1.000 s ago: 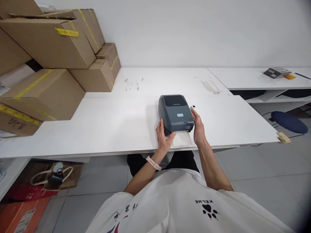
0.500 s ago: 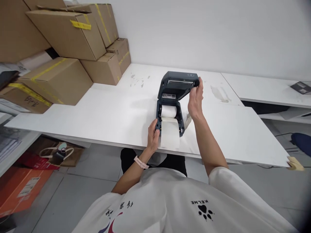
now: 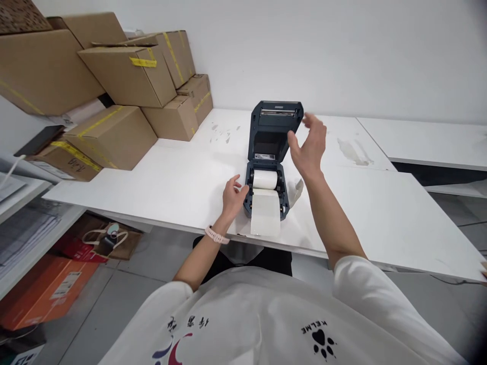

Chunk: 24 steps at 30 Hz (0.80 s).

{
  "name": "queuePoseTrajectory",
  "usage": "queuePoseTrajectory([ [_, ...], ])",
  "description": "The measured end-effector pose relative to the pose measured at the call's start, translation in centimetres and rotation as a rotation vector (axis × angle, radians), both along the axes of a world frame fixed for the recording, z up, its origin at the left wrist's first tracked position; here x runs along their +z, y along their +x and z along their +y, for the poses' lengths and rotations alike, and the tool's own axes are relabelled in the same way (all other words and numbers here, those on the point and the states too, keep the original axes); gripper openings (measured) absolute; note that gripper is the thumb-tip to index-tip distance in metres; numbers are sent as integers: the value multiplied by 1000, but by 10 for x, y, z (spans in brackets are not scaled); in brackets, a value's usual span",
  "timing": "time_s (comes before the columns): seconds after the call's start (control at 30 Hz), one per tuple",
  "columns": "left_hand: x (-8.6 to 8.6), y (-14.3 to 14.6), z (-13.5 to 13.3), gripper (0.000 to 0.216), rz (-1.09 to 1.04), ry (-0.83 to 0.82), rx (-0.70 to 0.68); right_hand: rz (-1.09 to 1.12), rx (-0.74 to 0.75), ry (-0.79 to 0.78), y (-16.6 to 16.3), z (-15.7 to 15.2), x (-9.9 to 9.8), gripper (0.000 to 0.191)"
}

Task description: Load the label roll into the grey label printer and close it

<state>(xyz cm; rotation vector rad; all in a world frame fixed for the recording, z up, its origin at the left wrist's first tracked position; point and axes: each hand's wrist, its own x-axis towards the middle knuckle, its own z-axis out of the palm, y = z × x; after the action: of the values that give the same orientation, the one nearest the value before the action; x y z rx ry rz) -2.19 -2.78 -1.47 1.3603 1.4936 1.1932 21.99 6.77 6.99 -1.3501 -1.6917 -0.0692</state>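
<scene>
A dark blue-grey label printer [image 3: 248, 200] stands near the front edge of the white table, its lid [image 3: 262, 126] tipped far back. Inside sits a roll of white labels [image 3: 265, 179], and a strip of labels [image 3: 265, 215] runs forward out of the front to the table edge. My left hand [image 3: 233, 195] is beside the printer's left side, fingers apart, the thumb at or close to the casing. Just right of the lid is my right hand [image 3: 311, 147], fingers spread and holding nothing; whether a fingertip still touches the lid I cannot tell.
Cardboard boxes [image 3: 114, 134] with yellow tape are stacked on the table's left end. A crumpled strip of paper [image 3: 297, 191] lies right of the printer. The white table [image 3: 365, 213] meets another tabletop at the right. An orange box [image 3: 49, 289] and bags stand on the floor at left.
The printer's lid has swung further back and open. My right hand has come off its edge with fingers spread, and my left hand has loosened from the printer's side. The view has shifted slightly.
</scene>
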Motion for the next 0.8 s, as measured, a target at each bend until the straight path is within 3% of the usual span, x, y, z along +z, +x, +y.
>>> queuePoseTrajectory([
  [0.1,10,10,34,56,248,-45,-70,-370,164,-349,-21,-28,-3,56],
  [0.2,17,21,51,54,469,-100,-90,-673,291,-681,-46,-28,-14,66],
  [0.33,19,24,49,53,495,-105,-124,-742,322,-757,-65,-14,-27,79],
  [0.47,12,20,46,59,352,-69,-152,-755,394,-755,-59,-13,-19,77],
  [0.57,5,18,48,63,243,-49,-164,-626,556,-717,-37,-20,4,71],
  [0.67,-2,18,51,67,142,-35,-182,-307,698,-635,0,-29,31,73],
  [0.8,-6,20,54,75,68,-51,-167,201,610,-453,58,-25,44,77],
])
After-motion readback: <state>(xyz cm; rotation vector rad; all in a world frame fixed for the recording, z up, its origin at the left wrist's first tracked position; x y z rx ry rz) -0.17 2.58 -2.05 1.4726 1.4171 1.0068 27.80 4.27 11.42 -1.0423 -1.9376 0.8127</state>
